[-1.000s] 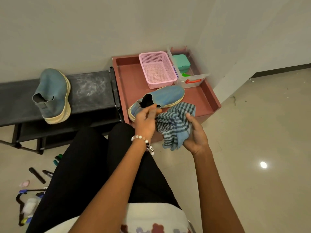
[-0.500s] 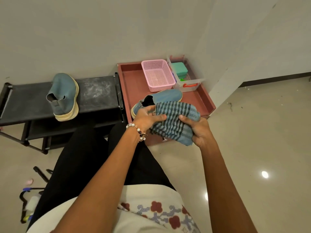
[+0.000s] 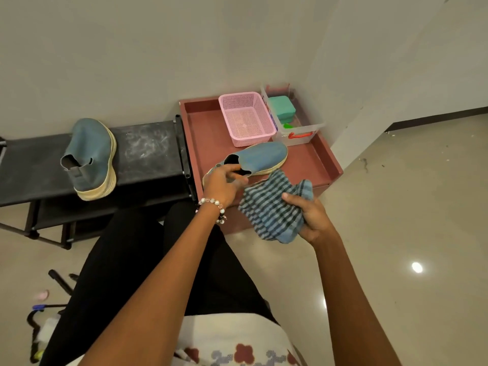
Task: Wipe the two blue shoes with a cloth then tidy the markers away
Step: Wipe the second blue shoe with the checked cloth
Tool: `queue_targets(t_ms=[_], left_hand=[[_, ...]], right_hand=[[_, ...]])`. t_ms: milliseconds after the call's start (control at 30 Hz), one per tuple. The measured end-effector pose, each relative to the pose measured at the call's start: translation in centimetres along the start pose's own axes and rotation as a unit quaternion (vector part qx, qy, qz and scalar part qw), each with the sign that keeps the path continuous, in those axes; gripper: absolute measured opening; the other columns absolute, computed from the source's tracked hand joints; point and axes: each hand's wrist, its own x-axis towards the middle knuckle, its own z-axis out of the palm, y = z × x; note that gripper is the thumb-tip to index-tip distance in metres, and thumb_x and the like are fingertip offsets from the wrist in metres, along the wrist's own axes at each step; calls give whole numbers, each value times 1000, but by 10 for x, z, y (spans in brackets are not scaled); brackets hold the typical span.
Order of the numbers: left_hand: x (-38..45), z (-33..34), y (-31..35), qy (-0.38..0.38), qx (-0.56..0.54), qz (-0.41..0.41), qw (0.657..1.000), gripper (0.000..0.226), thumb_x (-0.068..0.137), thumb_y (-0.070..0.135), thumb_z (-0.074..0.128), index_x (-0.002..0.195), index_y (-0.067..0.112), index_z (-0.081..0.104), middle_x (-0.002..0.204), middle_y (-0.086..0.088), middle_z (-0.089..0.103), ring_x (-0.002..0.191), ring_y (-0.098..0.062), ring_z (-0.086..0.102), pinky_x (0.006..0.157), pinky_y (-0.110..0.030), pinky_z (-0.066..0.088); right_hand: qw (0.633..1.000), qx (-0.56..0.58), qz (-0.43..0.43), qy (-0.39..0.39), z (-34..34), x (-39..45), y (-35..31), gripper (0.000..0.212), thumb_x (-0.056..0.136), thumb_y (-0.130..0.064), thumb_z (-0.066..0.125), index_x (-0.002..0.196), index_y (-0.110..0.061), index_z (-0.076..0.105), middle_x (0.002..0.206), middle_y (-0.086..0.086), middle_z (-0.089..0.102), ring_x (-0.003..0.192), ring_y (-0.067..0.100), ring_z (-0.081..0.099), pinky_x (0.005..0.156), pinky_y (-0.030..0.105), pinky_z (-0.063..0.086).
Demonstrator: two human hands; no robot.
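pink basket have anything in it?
No, the pink basket on the red tray shows only its bare mesh floor; nothing lies inside it.

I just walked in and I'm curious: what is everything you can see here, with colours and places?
Shoes: two, blue; one on the black rack, one in the red tray.
Cloth: one, blue striped, before the tray.
Basket: one, pink, in the tray.
Clear bin: one, beside the basket.
Markers: several, on the floor at left.
Left hand: grips the tray shoe.
Right hand: holds the cloth.
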Motion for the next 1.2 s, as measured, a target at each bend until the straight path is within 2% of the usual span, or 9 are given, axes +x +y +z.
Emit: queue_targets(t_ms=[133, 233, 433, 633, 733, 800, 933, 1100, 1200], left_hand=[[14, -12, -29, 184, 86, -26, 979, 35, 82, 16, 71, 116, 11, 67, 105, -5, 68, 98, -20, 63, 92, -32, 48], [26, -10, -42, 132, 124, -20, 983, 55, 79, 22, 75, 129, 9, 56, 124, -13, 55, 115, -28, 52, 98, -32, 39], [53, 7, -50, 65, 193, -13, 979, 49, 83, 29, 70, 121, 6, 51, 112, -14, 57, 103, -31, 55, 82, -36, 43], [72, -3, -52, 129, 245, -69, 958, 47, 84, 39, 67, 128, 24, 56, 108, -11, 67, 104, -33, 61, 85, -37, 48], [76, -2, -50, 135, 272, -86, 949, 41, 83, 43, 67, 119, 25, 62, 106, -12, 67, 101, -35, 62, 80, -37, 49], [77, -1, -48, 137, 285, -90, 944, 38, 84, 41, 67, 118, 24, 62, 105, -13, 67, 100, -36, 62, 79, -37, 49], [72, -1, -48, 146, 307, -66, 938, 32, 90, 18, 56, 121, 24, 59, 106, -11, 67, 100, -36, 62, 79, -40, 50], [68, -2, -55, 112, 217, -29, 969, 59, 86, 17, 67, 140, 20, 44, 109, -7, 66, 104, -26, 61, 91, -36, 46], [63, 3, -59, 115, 231, 94, 962, 62, 81, 1, 68, 138, 7, 46, 123, -15, 60, 115, -33, 55, 98, -42, 46]], right_hand=[[980, -45, -13, 194, -11, 23, 12, 24, 77, 5, 64, 100, 4, 61, 100, 21, 69, 84, 33, 68, 71, 42, 57], [962, -81, -31, 259, -3, 40, 19, 22, 78, 4, 63, 99, 3, 61, 98, 20, 68, 86, 33, 67, 71, 42, 58], [969, -40, -82, 230, 35, 60, 25, 10, 80, 2, 65, 87, -4, 63, 84, 10, 70, 71, 23, 68, 57, 31, 56], [948, -78, -121, 282, 37, 80, 47, 38, 75, -7, 73, 110, -6, 58, 100, 8, 69, 88, 24, 68, 78, 45, 57], [924, -202, -212, 245, 51, 79, 57, 30, 81, -6, 69, 106, -13, 54, 93, -3, 64, 83, 12, 64, 77, 34, 56], [881, -351, -273, 165, 65, 85, 67, 30, 85, -5, 62, 113, -10, 52, 93, -2, 64, 78, 10, 62, 69, 27, 53], [723, -631, -280, 9, 87, 109, 93, 64, 59, 12, 57, 122, 4, 47, 113, 23, 55, 96, 39, 57, 82, 42, 51], [516, -789, -333, 19, 50, 126, 72, 72, 50, 0, 75, 118, -4, 54, 112, 17, 64, 113, 32, 57, 113, 50, 20], [526, -789, -306, 88, 41, 131, 58, 66, 57, 4, 71, 119, -4, 52, 113, 17, 62, 117, 31, 54, 115, 49, 15]])
